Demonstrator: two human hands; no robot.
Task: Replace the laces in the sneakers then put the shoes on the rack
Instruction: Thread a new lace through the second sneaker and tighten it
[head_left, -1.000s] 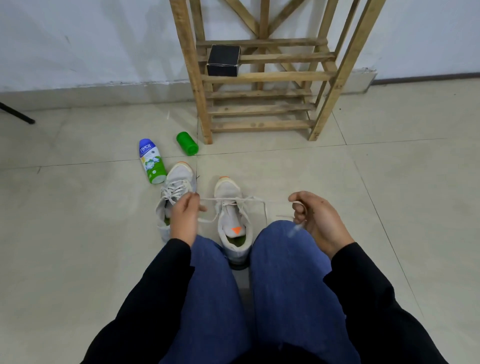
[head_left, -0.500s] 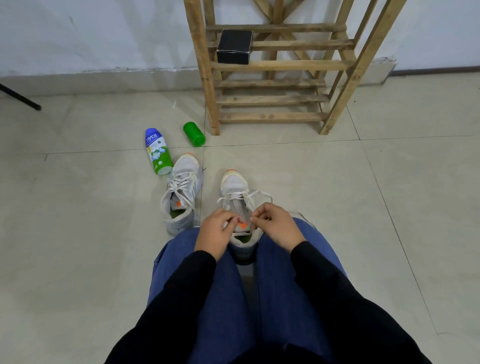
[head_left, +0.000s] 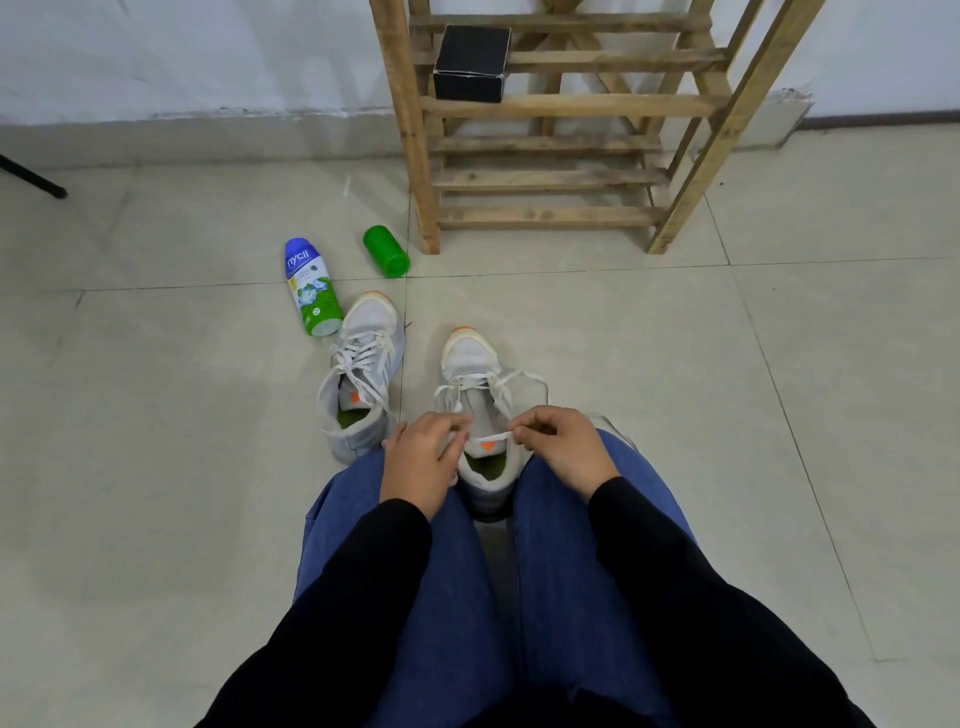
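Observation:
Two pale grey sneakers with orange toe tips stand on the tiled floor in front of my knees. The left sneaker (head_left: 363, 374) is laced and stands alone. The right sneaker (head_left: 475, 364) sits between my legs, its white lace (head_left: 491, 435) running across the tongue. My left hand (head_left: 423, 460) holds the lace's left part at the shoe's collar. My right hand (head_left: 563, 447) pinches the lace's right part between thumb and fingers. The wooden shoe rack (head_left: 566, 140) stands against the wall beyond the shoes.
A blue, white and green bottle (head_left: 310, 286) lies beside the left sneaker's toe, with a green cap (head_left: 386, 252) near the rack's left leg. A black box (head_left: 471, 62) sits on a rack shelf. A black stand leg (head_left: 31, 179) shows at far left.
A second ago my hands were spread wide, pulling the lace taut sideways. They came together over the right sneaker's tongue and now hold a short span of lace across it.

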